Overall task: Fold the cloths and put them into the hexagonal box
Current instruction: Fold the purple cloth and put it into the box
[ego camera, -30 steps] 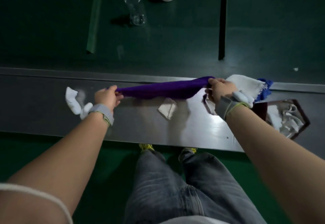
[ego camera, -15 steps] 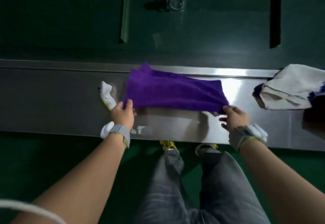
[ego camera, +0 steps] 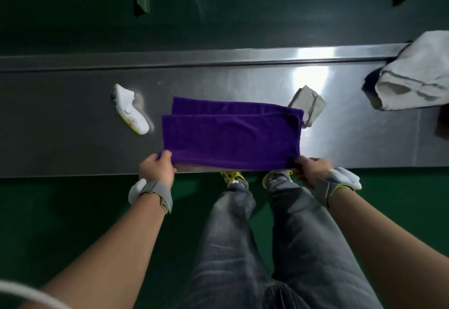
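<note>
A person stands at a long steel table (ego camera: 73, 143), where a purple cloth (ego camera: 230, 136) lies folded in a long band, its near edge at the table's front lip. A rumpled white cloth (ego camera: 418, 78) sits well apart at the far right. The left hand (ego camera: 156, 170) pinches the purple cloth's near-left corner; the right hand (ego camera: 312, 172) grips its near-right corner. A small folded grey cloth (ego camera: 308, 107) lies just beside the band's far-right corner, a white handheld device (ego camera: 131, 112) near its left end.
</note>
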Available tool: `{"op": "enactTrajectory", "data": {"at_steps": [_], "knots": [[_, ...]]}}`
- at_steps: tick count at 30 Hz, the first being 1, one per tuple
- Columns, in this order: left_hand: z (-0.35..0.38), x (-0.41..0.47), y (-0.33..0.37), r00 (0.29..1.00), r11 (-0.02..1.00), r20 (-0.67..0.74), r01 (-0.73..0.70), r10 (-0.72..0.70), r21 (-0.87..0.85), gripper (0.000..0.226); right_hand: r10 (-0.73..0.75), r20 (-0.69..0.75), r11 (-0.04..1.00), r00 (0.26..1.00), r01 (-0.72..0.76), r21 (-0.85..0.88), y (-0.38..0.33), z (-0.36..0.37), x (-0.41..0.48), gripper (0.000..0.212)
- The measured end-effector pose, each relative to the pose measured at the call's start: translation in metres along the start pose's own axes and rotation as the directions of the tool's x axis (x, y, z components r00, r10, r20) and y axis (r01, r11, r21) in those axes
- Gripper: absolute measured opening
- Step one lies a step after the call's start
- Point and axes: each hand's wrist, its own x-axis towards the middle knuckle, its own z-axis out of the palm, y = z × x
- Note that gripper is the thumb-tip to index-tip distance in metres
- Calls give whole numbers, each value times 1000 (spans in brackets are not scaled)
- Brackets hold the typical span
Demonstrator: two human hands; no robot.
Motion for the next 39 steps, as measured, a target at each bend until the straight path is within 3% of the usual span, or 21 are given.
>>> {"op": "enactTrajectory", "data": {"at_steps": [4,7,10,13,15,17,18,19,22,24,28,30,32,35,37,39], "knots": [[3,-6,52,994,968,-3,-110,112,-225,23,-55,113,952,992,19,305,-44,-2,-23,22],[14,5,83,990,949,-9,-136,139,-285,18,-96,193,855,976,-18,518,-73,1,-26,20],[23,20,95,985,945,99,-103,140,-309,19,-164,209,791,964,1,612,-86,8,-23,26],[27,30,87,968,968,39,-245,247,-48,36,-252,71,889,965,203,410,-84,22,-19,27],[29,32,78,939,905,-4,-331,344,266,52,-476,-52,870,878,479,118,-78,36,-16,22],[33,32,74,944,849,-7,-293,330,439,71,-711,-28,679,703,676,-286,-70,48,-12,22],[34,32,74,954,834,-17,-252,299,491,78,-765,20,584,643,706,-401,-68,52,-10,22],[36,31,75,963,821,-37,-207,267,533,84,-762,65,559,645,705,-437,-68,56,-8,22],[42,30,80,981,793,-87,-85,172,603,98,-621,136,671,772,614,-416,-76,66,-1,30],[44,32,83,991,802,-81,-41,110,596,102,-608,135,699,783,608,-376,-83,70,0,28],[39,31,90,998,869,38,28,-54,493,77,-506,231,819,831,547,-175,-84,71,-2,31],[40,18,91,996,920,70,-73,50,386,56,-412,296,897,862,440,-31,-88,67,-1,37],[46,-10,95,952,911,46,-302,301,280,35,-383,338,920,860,390,50,-93,59,-5,30],[69,-68,104,811,788,145,-585,567,191,23,-369,336,920,867,289,264,-91,45,-9,31],[94,-100,104,710,700,294,-697,641,156,26,-358,354,901,864,221,373,-88,35,-5,43],[115,-126,101,619,693,519,-718,590,69,32,-385,300,873,873,238,426,-85,27,0,47]]}}
